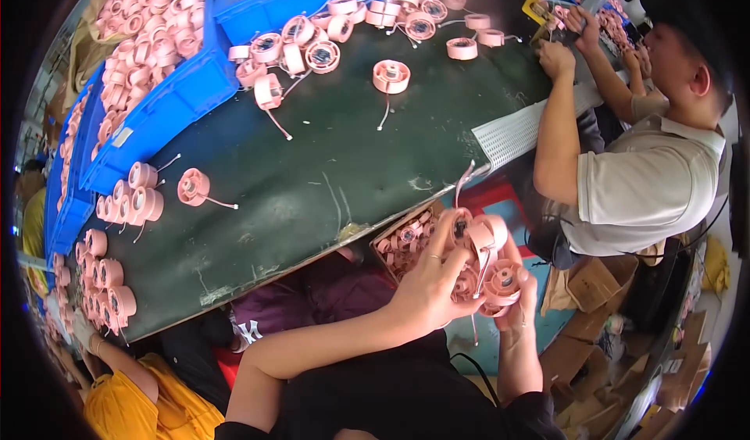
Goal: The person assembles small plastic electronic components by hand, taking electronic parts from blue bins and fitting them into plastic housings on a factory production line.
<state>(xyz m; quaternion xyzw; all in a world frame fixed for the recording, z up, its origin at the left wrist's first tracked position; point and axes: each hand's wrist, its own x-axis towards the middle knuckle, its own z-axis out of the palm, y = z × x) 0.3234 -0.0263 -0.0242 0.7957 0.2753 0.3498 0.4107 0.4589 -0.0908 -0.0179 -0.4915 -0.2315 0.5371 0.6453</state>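
Observation:
A cluster of pink round plastic housings [500,282] with thin wire leads is held between my two hands, just off the table's near edge. My left hand [426,287] wraps round the cluster from the left, fingers curled over the upper pieces. From below and the right, my right hand [522,303] grips the same cluster, its thumb against a lower housing. Wires dangle between and under the pieces, and one lead [464,180] sticks up above them. Just left of the cluster, partly behind my left hand, a box of pink housings [398,241] sits below the table edge.
Single housings [391,76] and loose groups stand on the dark green table [312,166]. Blue bins [168,104] of pink rings line the far left. A co-worker [648,182] works at the right beside a white perforated strip [512,137]; another person in a yellow shirt [141,393] is at lower left.

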